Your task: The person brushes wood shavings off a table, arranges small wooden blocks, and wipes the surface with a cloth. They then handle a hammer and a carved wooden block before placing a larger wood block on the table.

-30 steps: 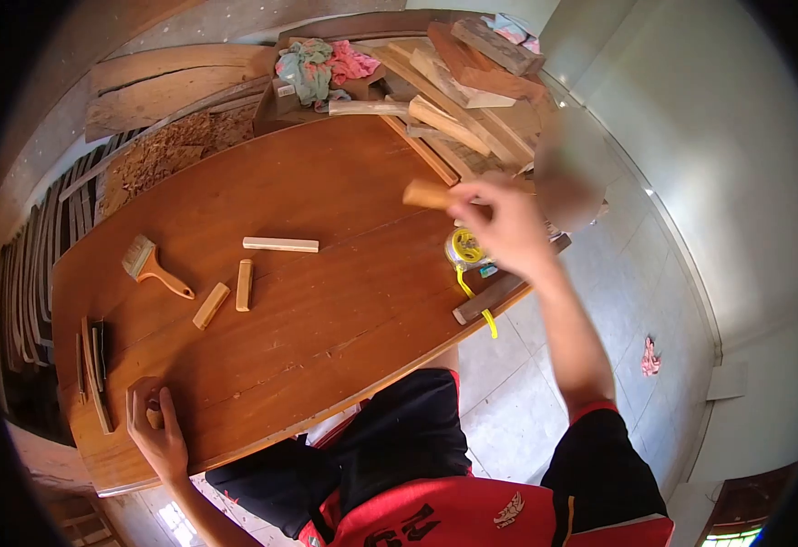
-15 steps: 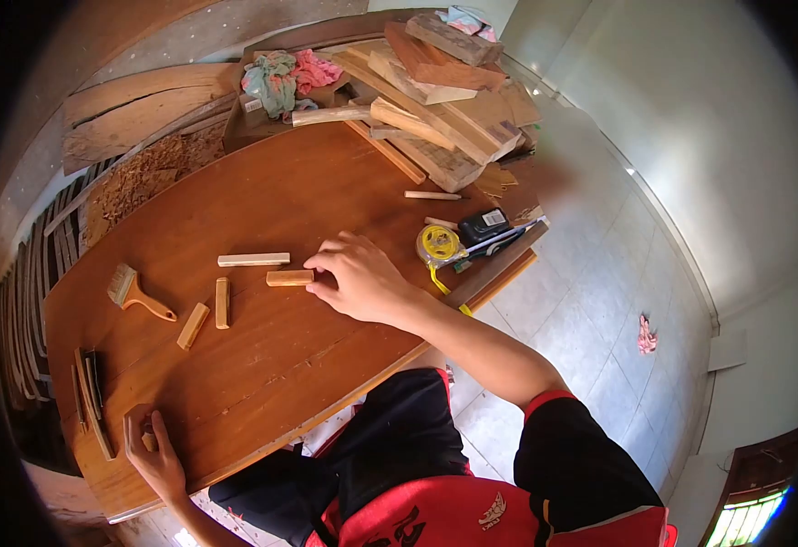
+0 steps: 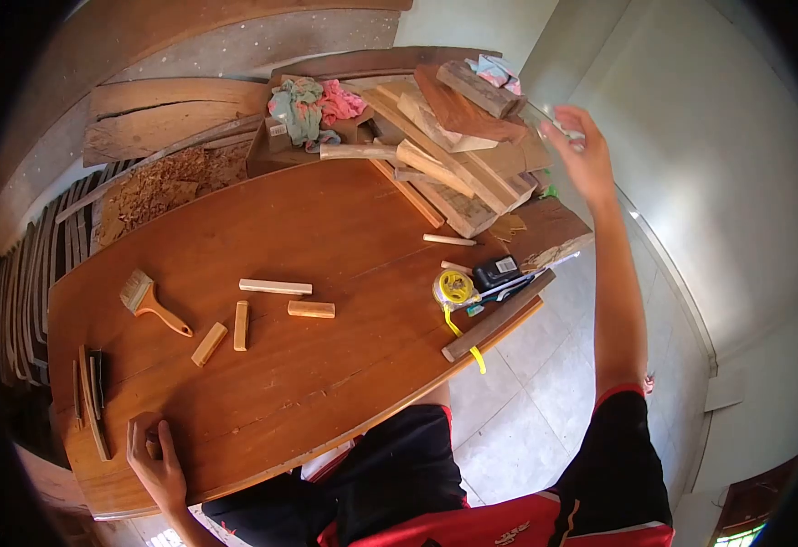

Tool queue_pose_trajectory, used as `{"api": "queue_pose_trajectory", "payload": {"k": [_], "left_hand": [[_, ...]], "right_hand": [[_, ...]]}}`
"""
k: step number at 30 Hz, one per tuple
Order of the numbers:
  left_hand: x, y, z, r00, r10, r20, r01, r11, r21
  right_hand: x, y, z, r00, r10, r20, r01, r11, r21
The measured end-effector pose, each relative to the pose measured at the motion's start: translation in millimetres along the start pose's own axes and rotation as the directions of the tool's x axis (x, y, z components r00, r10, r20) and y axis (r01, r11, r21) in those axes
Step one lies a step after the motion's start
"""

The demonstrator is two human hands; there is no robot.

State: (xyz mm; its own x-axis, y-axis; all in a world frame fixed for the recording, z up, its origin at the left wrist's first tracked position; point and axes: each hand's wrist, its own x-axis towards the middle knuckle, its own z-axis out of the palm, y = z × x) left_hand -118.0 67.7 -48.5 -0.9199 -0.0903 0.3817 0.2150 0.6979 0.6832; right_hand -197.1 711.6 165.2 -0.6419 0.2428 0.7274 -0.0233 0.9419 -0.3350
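My left hand (image 3: 156, 469) rests at the table's near left, fingers curled around a small dark thing that I cannot make out. My right hand (image 3: 586, 162) is raised in the air right of the wood pile, thumb and fingers apart, apparently holding nothing. Mid-table lie a pale wooden stick (image 3: 276, 287) and three short wooden blocks: one on the right (image 3: 311, 310), an upright-lying one (image 3: 241, 325) and a slanted one (image 3: 209, 345). A paintbrush (image 3: 155, 304) with a wooden handle lies left of them. Near my left hand are some thin dark strips (image 3: 93, 401).
Offcuts of wood (image 3: 463, 155) are piled at the far right, beside crumpled cloths (image 3: 312, 109) in a box. A yellow tape measure (image 3: 456, 288) and a black case (image 3: 496, 272) sit by the table's right edge. Wood shavings (image 3: 157, 187) lie beyond the table's left edge.
My right hand has left the short block at mid-table and risen to the far right; the block stays on the table. The view has shifted slightly. My left hand stays in place.
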Motion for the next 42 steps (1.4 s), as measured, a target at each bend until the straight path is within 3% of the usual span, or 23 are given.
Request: {"api": "queue_pose_trajectory", "payload": {"k": [4,7,10,14,15,17,19,22,24,25,26,28,30,33,37,38,39,40,42], "left_hand": [[-0.5,-1.7,0.7,0.999,0.018,-0.031,-0.018,1.0,0.002],[-0.4,-2.3,1.0,0.998,0.02,-0.057,-0.021,1.0,-0.008],[-0.9,-2.7,-1.6,0.998,-0.031,-0.049,0.031,0.999,-0.011],[-0.1,3.6,-1.7,0.998,0.011,-0.069,-0.014,0.999,-0.037],[0.5,3.6,-1.0,0.997,0.009,-0.072,-0.012,0.999,-0.047],[1.5,4.4,-0.2,0.997,-0.002,-0.075,-0.003,0.998,-0.058],[1.5,5.1,-0.5,0.996,-0.023,-0.084,0.017,0.998,-0.061],[2.2,2.3,-1.5,0.995,0.027,-0.093,-0.032,0.998,-0.053],[1.9,3.8,-3.8,0.996,-0.028,-0.084,0.021,0.996,-0.081],[1.1,4.3,-3.0,0.996,-0.055,-0.077,0.047,0.994,-0.096],[0.9,3.2,-1.7,0.995,-0.04,-0.088,0.031,0.994,-0.105],[-0.5,0.2,-0.9,0.993,-0.014,-0.115,0.001,0.993,-0.116],[-0.8,3.2,-2.6,0.993,-0.027,-0.118,0.011,0.991,-0.137],[-1.5,8.6,-7.6,0.991,-0.05,-0.124,0.03,0.987,-0.158],[0.7,7.3,-7.7,0.991,-0.043,-0.124,0.022,0.985,-0.169],[0.2,7.5,-7.4,0.991,-0.055,-0.122,0.033,0.984,-0.172],[0.3,8.1,-7.1,0.99,-0.069,-0.122,0.047,0.983,-0.178],[0.4,9.1,-7.6,0.989,-0.083,-0.12,0.06,0.981,-0.182],[0.0,7.8,-7.0,0.988,-0.097,-0.116,0.074,0.979,-0.192]], "right_hand": [[73.0,23.0,21.3,0.997,-0.014,0.074,0.013,1.0,0.012],[116.5,27.4,44.6,0.962,0.133,0.238,-0.146,0.988,0.041],[143.5,39.5,70.5,0.929,0.118,0.351,-0.089,0.991,-0.098],[152.7,33.8,77.2,0.949,0.094,0.3,-0.017,0.968,-0.25],[146.6,18.4,73.7,0.968,0.125,0.219,-0.09,0.982,-0.165],[143.9,7.3,64.8,0.998,-0.047,0.036,0.048,0.998,-0.033],[136.4,-18.0,54.9,0.949,-0.264,-0.175,0.275,0.96,0.044],[95.2,-57.9,54.2,0.892,-0.442,-0.093,0.449,0.891,0.07],[46.9,-73.2,76.6,0.892,-0.446,0.065,0.438,0.892,0.108],[15.3,-88.2,80.8,0.767,-0.612,0.191,0.611,0.788,0.07],[-11.1,-94.7,95.4,0.71,-0.641,0.292,0.596,0.767,0.237],[-48.8,-92.5,128.8,0.591,-0.641,0.49,0.662,0.732,0.16],[-79.8,-95.2,146.3,0.608,-0.414,0.678,0.484,0.87,0.097],[-99.3,-67.7,183.3,0.519,-0.48,0.708,0.488,0.846,0.215],[-73.0,-93.3,135.7,0.469,-0.623,0.626,0.664,0.716,0.215],[-50.1,-102.7,116.7,0.484,-0.668,0.564,0.686,0.69,0.229],[-28.6,-109.3,95.1,0.592,-0.623,0.512,0.632,0.753,0.185],[-10.4,-113.7,77.3,0.828,-0.443,0.343,0.405,0.897,0.18],[45.3,-84.6,47.7,0.873,-0.466,0.147,0.479,0.875,-0.071]]}}
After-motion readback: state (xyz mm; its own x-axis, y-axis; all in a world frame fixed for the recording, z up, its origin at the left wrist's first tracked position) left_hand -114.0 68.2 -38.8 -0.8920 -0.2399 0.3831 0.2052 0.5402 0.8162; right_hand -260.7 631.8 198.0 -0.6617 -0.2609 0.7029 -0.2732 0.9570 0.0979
